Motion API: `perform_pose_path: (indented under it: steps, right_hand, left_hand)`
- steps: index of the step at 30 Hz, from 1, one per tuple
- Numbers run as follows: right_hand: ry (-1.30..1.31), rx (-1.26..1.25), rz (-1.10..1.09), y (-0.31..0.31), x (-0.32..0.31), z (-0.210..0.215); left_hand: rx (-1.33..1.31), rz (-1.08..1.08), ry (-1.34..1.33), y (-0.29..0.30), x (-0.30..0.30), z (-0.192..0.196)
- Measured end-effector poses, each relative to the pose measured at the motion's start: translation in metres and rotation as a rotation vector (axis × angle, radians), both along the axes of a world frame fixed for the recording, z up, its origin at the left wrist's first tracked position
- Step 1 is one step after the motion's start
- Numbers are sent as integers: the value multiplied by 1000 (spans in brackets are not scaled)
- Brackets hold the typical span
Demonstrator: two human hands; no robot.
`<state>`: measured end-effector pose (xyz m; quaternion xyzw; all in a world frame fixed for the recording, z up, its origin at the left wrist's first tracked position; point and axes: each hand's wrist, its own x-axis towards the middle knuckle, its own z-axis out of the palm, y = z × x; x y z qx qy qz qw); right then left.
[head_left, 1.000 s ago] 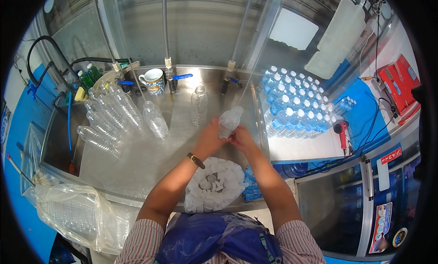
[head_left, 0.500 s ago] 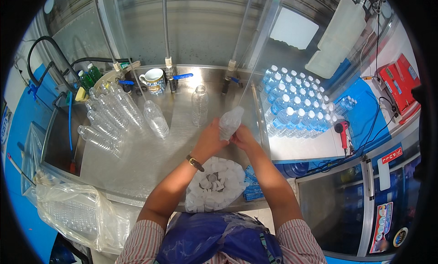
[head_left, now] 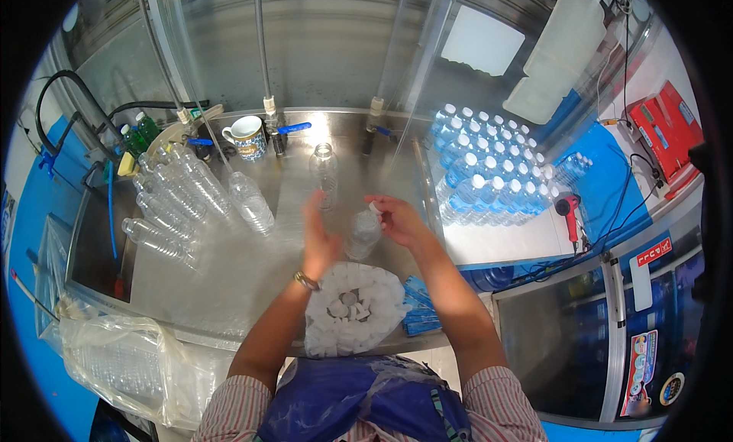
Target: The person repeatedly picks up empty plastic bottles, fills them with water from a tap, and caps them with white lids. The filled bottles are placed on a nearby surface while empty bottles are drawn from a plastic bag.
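My right hand pinches the white cap at the top of a clear plastic bottle, which stands slightly tilted over the steel counter. Left of that bottle is my left hand, smeared by motion; its fingers cannot be made out. An uncapped clear bottle stands upright just beyond it. Below the hands sits a white plastic bag of loose white caps, next to a stack of blue labels.
Several clear bottles lie at the left of the steel counter. Behind them are a patterned mug and blue-handled taps. Rows of capped, blue-labelled bottles stand at the right, beside a red heat gun.
My left hand has let go of the bottle and moved left and down. The bottle is lower and more upright, with my right hand now at its cap.
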<state>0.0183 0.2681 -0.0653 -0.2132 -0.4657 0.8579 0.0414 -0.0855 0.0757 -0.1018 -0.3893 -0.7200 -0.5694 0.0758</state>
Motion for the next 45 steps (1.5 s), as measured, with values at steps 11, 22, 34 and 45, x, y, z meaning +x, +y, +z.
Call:
perform_pose_path:
  steps: [11,22,34,45]
  right_hand:
    - [93,1379,-299,-35,50,47]
    - [556,1715,-295,-87,32,67]
    - [171,1272,-256,-21,21,59]
    - [205,1155,-285,-12,19,83]
  left_hand:
    - [-156,-479,-419,35,-72,1]
    - [34,-796,-851,47,-55,-18]
    - [-407,-341,-50,-18,29,20]
    - [-248,-16,-310,-25,-18,12]
